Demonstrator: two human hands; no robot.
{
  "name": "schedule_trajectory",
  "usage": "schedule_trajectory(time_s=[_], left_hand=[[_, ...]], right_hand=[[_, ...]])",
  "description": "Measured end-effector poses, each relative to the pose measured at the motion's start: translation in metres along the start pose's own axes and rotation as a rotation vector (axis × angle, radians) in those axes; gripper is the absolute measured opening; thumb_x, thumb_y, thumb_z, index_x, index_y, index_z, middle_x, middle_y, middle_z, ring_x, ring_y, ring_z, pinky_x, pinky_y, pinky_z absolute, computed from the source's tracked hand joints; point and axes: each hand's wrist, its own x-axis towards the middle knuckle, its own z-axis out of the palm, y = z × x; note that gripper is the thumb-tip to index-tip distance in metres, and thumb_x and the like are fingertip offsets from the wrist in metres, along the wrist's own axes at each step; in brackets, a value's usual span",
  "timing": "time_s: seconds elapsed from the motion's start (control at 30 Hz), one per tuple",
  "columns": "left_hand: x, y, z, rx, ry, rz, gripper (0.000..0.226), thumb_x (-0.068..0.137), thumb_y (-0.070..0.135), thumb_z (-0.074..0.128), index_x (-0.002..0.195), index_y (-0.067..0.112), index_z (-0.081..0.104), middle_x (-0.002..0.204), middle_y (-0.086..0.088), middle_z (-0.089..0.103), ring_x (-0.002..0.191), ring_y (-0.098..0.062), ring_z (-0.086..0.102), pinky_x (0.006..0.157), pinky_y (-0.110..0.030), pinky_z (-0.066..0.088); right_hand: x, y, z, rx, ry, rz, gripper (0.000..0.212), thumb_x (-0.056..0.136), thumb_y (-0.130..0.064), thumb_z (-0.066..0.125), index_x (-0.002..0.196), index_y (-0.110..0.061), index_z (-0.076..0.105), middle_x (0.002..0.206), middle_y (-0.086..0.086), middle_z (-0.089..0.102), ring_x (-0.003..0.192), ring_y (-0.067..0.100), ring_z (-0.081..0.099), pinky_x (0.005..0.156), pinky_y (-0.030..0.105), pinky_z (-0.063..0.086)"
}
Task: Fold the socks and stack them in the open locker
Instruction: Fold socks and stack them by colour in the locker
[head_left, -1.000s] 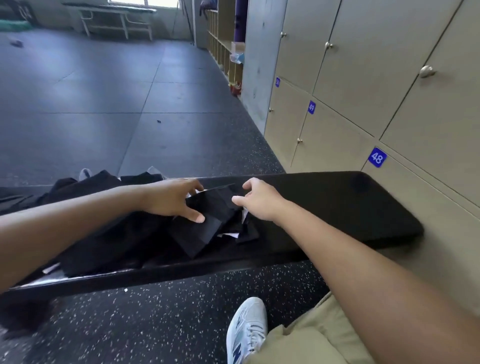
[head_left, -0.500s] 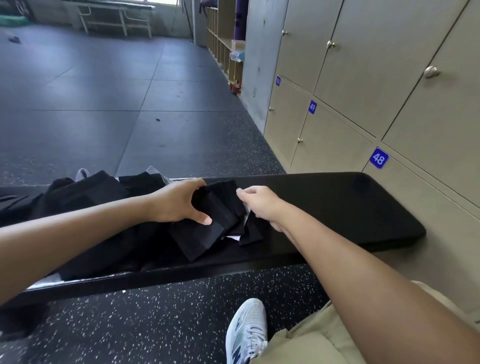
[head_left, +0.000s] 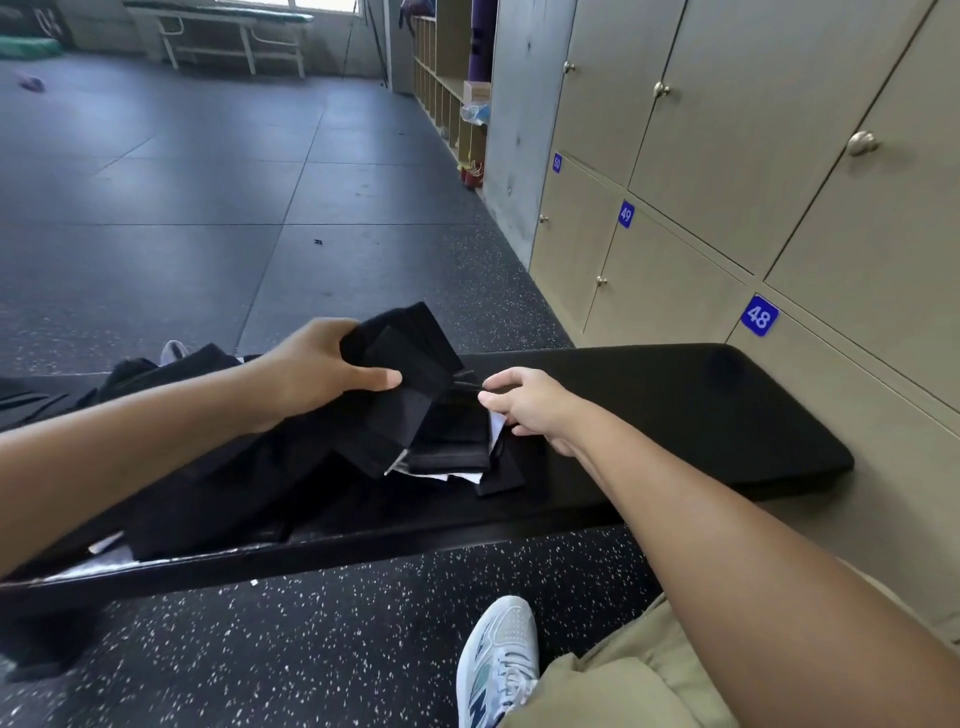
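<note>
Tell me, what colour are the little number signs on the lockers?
Blue with white numbers, like the 48 sign, clearest in the head view.

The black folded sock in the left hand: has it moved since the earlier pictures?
Yes. The black folded sock, gripped by the left hand, has risen off the black padded bench; its top now stands above the bench's far edge.

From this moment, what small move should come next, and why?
Probably pull the right hand away to draw the sock flat for folding. The left hand grips the sock raised above the bench, the right pinches its edge, and every locker in view is shut.
</note>
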Motion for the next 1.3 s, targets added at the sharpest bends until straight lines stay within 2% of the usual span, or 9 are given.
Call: schedule_trajectory(time_s=[0.1,0.27,0.43,0.6,0.77,0.93,1.1,1.17,1.3], left_hand=[[-0.001,0.001,-0.012,-0.018,0.035,-0.005,0.028,0.083,0.019,0.083,0.108,0.015,0.072,0.096,-0.005,0.079,0.09,-0.025,0.077,0.087,-0.045,0.061],[-0.004,-0.005,-0.018,-0.029,0.077,-0.01,0.023,0.083,0.017,0.084,0.102,0.014,0.073,0.09,-0.003,0.08,0.086,-0.023,0.077,0.084,-0.04,0.061],[-0.008,-0.005,-0.022,-0.066,0.086,0.003,0.023,0.082,0.018,0.084,0.102,0.014,0.073,0.093,-0.004,0.079,0.088,-0.024,0.077,0.084,-0.04,0.06],[-0.011,0.005,-0.023,-0.1,0.095,0.028,0.027,0.082,0.019,0.084,0.107,0.015,0.072,0.096,-0.004,0.079,0.089,-0.024,0.077,0.083,-0.039,0.061],[-0.01,0.013,-0.016,-0.155,0.079,0.037,0.032,0.081,0.02,0.085,0.11,0.015,0.072,0.098,-0.005,0.079,0.09,-0.027,0.077,0.087,-0.046,0.061],[-0.008,0.023,0.004,-0.177,0.044,0.061,0.031,0.082,0.021,0.084,0.111,0.017,0.073,0.097,-0.004,0.08,0.087,-0.026,0.078,0.082,-0.043,0.062],[-0.002,0.037,0.028,-0.208,0.013,0.076,0.032,0.082,0.021,0.084,0.111,0.017,0.072,0.097,-0.004,0.08,0.086,-0.024,0.078,0.077,-0.036,0.06],[0.0,0.042,0.039,-0.222,0.0,0.082,0.031,0.082,0.019,0.084,0.111,0.016,0.072,0.097,-0.004,0.08,0.086,-0.024,0.078,0.078,-0.036,0.061],[0.007,0.054,0.066,-0.242,-0.052,0.094,0.029,0.084,0.016,0.082,0.11,0.012,0.072,0.095,-0.006,0.08,0.085,-0.024,0.078,0.079,-0.038,0.062]], right_hand=[[0.001,-0.003,0.003,-0.03,-0.056,-0.022,0.044,0.089,-0.037,0.075,0.129,-0.025,0.06,0.128,0.007,0.063,0.117,0.02,0.059,0.081,0.028,0.046],[0.009,-0.001,0.017,-0.068,0.009,-0.013,0.044,0.074,-0.028,0.089,0.11,-0.021,0.065,0.111,0.001,0.068,0.107,0.02,0.066,0.097,0.036,0.053],[0.004,-0.005,0.017,-0.068,0.13,-0.094,0.026,0.083,-0.019,0.083,0.098,-0.018,0.063,0.088,-0.006,0.057,0.084,0.011,0.058,0.077,0.024,0.046],[0.0,-0.011,0.004,-0.037,0.241,-0.15,0.022,0.086,-0.023,0.08,0.087,-0.026,0.058,0.098,0.002,0.066,0.1,0.023,0.067,0.094,0.038,0.053],[-0.014,-0.017,-0.027,0.064,0.387,-0.183,0.022,0.092,-0.023,0.074,0.106,-0.02,0.058,0.102,-0.003,0.06,0.099,0.016,0.061,0.093,0.032,0.049],[-0.025,-0.017,-0.069,0.271,0.504,-0.11,0.021,0.092,-0.024,0.073,0.105,-0.017,0.059,0.105,0.004,0.064,0.082,0.016,0.055,0.068,0.028,0.041],[-0.049,-0.017,-0.104,0.361,0.592,-0.042,0.018,0.095,-0.02,0.069,0.104,-0.017,0.054,0.124,0.013,0.064,0.118,0.03,0.061,0.095,0.049,0.055],[-0.056,-0.012,-0.12,0.377,0.597,-0.035,0.017,0.096,-0.019,0.068,0.104,-0.017,0.053,0.124,0.012,0.064,0.121,0.03,0.058,0.103,0.059,0.048],[-0.067,0.018,-0.152,0.386,0.667,0.028,0.029,0.094,-0.02,0.07,0.119,-0.013,0.057,0.119,0.007,0.067,0.107,0.026,0.064,0.077,0.044,0.058]])
